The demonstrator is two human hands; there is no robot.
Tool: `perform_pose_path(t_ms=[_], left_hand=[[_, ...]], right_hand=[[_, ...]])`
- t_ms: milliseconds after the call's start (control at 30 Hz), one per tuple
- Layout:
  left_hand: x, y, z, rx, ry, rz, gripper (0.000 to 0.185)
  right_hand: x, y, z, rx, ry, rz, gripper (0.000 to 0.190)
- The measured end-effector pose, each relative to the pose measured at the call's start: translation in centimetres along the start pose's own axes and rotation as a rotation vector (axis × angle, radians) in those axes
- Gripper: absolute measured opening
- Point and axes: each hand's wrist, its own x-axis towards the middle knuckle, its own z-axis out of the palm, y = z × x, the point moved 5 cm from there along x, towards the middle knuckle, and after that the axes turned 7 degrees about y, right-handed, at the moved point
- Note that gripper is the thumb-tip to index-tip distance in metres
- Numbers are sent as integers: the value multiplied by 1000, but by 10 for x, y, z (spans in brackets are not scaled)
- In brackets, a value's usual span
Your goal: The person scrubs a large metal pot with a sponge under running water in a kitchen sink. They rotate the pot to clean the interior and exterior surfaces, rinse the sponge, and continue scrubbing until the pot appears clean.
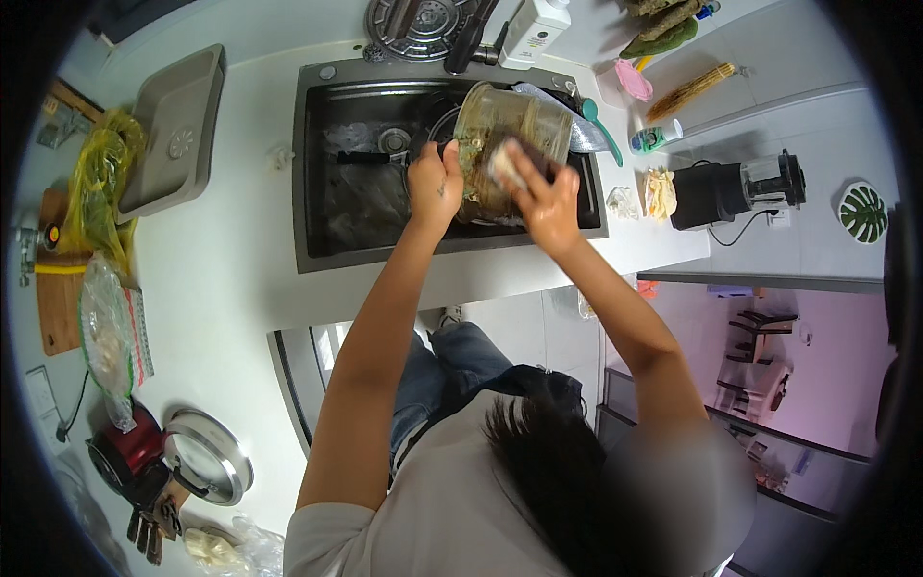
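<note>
Tilted over the right part of a dark sink is a large clear container, its wall smeared with brown and green residue. My left hand grips its left rim. In my right hand is a blurred pale and dark scrubbing pad, pressed at the container's soiled surface. Behind and beneath the container, a round dark pan is partly hidden. A black handle and crumpled clear plastic lie in the sink's left part, by the drain.
Behind the sink stand a black faucet and a white bottle. A teal spoon rests at the sink's right edge. Farther right is a black blender. A grey tray lies on the left counter; a pot lid is nearer.
</note>
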Motion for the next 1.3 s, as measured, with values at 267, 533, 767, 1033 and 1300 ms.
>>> perform_pose_path(t_ms=[267, 533, 767, 1033, 1300], left_hand=[[2, -9, 6, -33, 73, 23, 30], [-4, 8, 5, -30, 30, 24, 30], [1, -3, 8, -31, 46, 24, 30], [0, 4, 8, -51, -9, 35, 31], [4, -3, 7, -29, 1, -5, 31]], right_hand=[[20, 10, -9, 18, -15, -35, 35], [-14, -10, -15, -142, 27, 141, 27], [-5, 1, -20, -122, 7, 41, 28], [-10, 6, -27, -52, -42, -44, 29], [-5, 32, -29, -20, -174, -278, 40]])
